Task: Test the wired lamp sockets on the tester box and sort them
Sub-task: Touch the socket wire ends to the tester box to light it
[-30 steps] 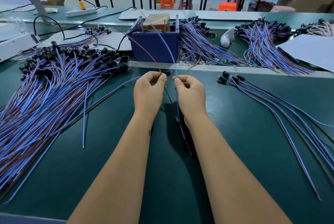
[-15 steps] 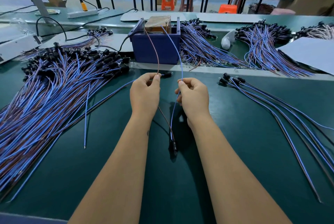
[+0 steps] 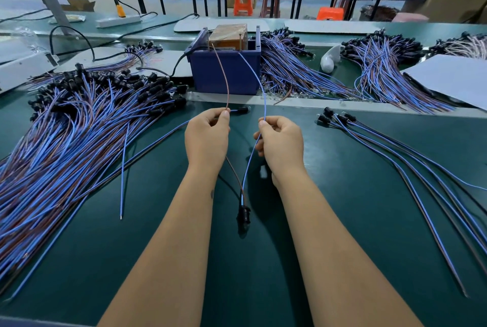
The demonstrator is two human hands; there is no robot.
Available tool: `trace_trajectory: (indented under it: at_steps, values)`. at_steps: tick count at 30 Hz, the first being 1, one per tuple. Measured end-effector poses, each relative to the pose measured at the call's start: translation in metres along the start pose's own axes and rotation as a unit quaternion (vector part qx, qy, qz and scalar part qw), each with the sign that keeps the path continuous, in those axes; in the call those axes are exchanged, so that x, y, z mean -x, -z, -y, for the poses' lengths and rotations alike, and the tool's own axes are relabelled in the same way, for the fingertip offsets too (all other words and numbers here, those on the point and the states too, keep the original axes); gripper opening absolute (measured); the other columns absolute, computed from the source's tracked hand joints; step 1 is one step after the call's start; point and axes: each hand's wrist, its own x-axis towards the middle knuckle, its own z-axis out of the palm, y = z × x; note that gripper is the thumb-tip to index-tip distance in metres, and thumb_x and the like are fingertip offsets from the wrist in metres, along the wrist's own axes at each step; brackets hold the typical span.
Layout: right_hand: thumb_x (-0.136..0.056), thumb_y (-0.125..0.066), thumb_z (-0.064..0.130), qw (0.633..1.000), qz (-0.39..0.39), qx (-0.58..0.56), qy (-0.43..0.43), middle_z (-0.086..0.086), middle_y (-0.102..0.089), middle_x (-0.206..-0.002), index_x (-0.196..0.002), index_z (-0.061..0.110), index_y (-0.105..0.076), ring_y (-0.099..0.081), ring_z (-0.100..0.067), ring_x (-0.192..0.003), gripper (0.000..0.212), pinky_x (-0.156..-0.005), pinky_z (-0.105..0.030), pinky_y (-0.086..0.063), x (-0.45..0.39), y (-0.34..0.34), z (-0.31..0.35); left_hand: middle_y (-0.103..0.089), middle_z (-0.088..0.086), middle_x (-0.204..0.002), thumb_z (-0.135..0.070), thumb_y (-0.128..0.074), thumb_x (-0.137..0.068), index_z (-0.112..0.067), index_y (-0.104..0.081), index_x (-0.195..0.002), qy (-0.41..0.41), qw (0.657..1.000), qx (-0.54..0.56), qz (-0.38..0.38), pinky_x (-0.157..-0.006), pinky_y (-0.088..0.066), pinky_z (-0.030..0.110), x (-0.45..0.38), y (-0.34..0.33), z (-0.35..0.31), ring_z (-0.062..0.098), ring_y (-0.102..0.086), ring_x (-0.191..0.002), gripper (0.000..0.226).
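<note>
Holding one socket's two leads up to the tester, so this looks like the test step itself. The left hand [image 3: 207,136] pinches the brown lead [image 3: 227,84] between thumb and fingertip, and the right hand [image 3: 283,142] pinches the blue lead [image 3: 259,84] the same way. The hands sit side by side with a gap between them, near the middle of the green table [image 3: 342,168].

Both leads arc up and away to the top of the blue tester box [image 3: 225,73] at the far middle. I can't tell if the bare tips actually touch its contacts. The black lamp socket [image 3: 243,214] dangles low between the forearms, just above the mat, and I see no glow from here.

Next move, my guess: press each tip firmly on its own contact, keep them apart, and check the socket. Then it goes to a pile, maybe the small group on the right [image 3: 395,152] or the big heap on the left [image 3: 73,128]; which pile means what isn't clear.
</note>
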Motion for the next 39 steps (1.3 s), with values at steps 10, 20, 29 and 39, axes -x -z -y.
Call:
trace_trajectory:
  at_steps: [10,20,29,39]
  values:
    - [-0.099,-0.051,0.012,1.000,-0.005,-0.016,0.006,-0.002,-0.061,-0.068,-0.090,0.016,-0.059,-0.048,-0.003,-0.039,0.012,-0.043,-0.018,-0.043,0.0014,0.0006,0.0019,-0.056,-0.019,-0.049,-0.025,-0.057,-0.095,-0.040,-0.064,-0.071,0.014,1.000,0.011,-0.013,-0.046,-0.037,0.012,-0.0037,0.0018,0.0018,0.001,-0.042,-0.046,0.029]
    - [-0.099,-0.051,0.012,1.000,-0.003,-0.014,0.006,-0.002,-0.060,-0.068,-0.089,0.017,-0.058,-0.049,-0.004,-0.039,0.014,-0.044,-0.019,-0.044,0.0007,0.0003,0.0017,-0.056,-0.018,-0.049,-0.025,-0.058,-0.095,-0.040,-0.064,-0.070,0.021,1.000,0.008,-0.015,-0.045,-0.036,0.012,-0.0066,0.0018,0.0039,0.001,-0.042,-0.044,0.030]
    - [-0.098,-0.052,0.013,1.000,0.003,-0.015,0.005,-0.001,-0.059,-0.067,-0.094,0.015,-0.061,-0.049,-0.004,-0.040,0.011,-0.045,-0.020,-0.045,0.0004,0.0000,0.0014,-0.058,-0.020,-0.051,-0.027,-0.058,-0.095,-0.039,-0.065,-0.074,0.030,0.999,0.015,-0.022,-0.049,-0.040,0.013,-0.0101,0.0017,0.0050,-0.003,-0.046,-0.046,0.025]
    - [-0.099,-0.052,0.013,1.000,0.009,-0.008,0.006,-0.001,-0.058,-0.066,-0.100,0.012,-0.063,-0.049,-0.004,-0.042,0.012,-0.046,-0.021,-0.046,0.0004,-0.0003,0.0012,-0.059,-0.020,-0.052,-0.027,-0.058,-0.095,-0.037,-0.067,-0.080,0.026,0.999,0.022,-0.014,-0.046,-0.038,0.008,-0.0104,0.0006,0.0055,-0.005,-0.046,-0.046,0.020]
